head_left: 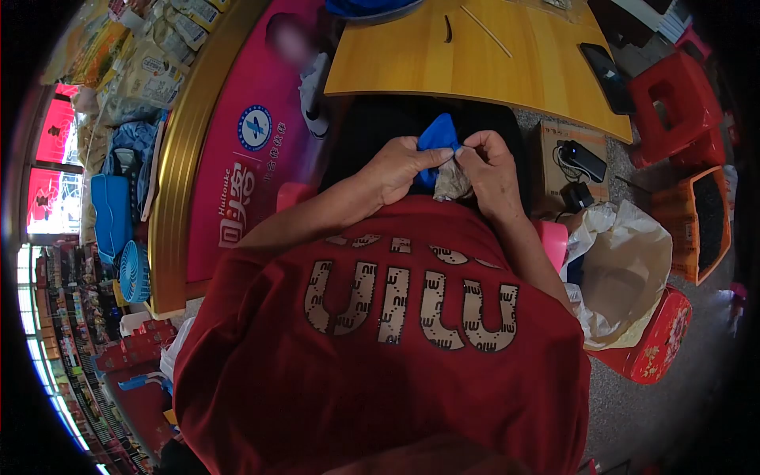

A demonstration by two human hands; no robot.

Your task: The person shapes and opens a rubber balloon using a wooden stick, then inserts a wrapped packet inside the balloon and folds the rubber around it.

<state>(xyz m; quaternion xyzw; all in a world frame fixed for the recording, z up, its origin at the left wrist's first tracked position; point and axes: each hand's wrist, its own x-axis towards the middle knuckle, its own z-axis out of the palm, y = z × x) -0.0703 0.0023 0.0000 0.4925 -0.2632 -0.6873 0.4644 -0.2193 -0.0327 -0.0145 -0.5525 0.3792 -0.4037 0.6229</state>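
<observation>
Just above my lap, a small piece of blue cloth [438, 136] with a pointed upper corner is held between my two hands. My left hand [402, 168] pinches its lower part between thumb and fingers. From the right, my right hand [489, 168] pinches at the same spot, its fingertips nearly meeting the left thumb. Below the fingertips hangs a greyish-beige patterned piece of cloth [452, 182], which seems to adjoin the blue one. Whether the two are joined cannot be made out, and any small item between the fingertips is hidden.
Ahead stands a wooden table [396, 59] with a thin stick [486, 30], a small dark curved item [448, 29] and a phone [608, 77]. To the right are a cardboard box [546, 162], a lined bin [633, 269] and a red stool [673, 107]. A pink panel [237, 158] stands left.
</observation>
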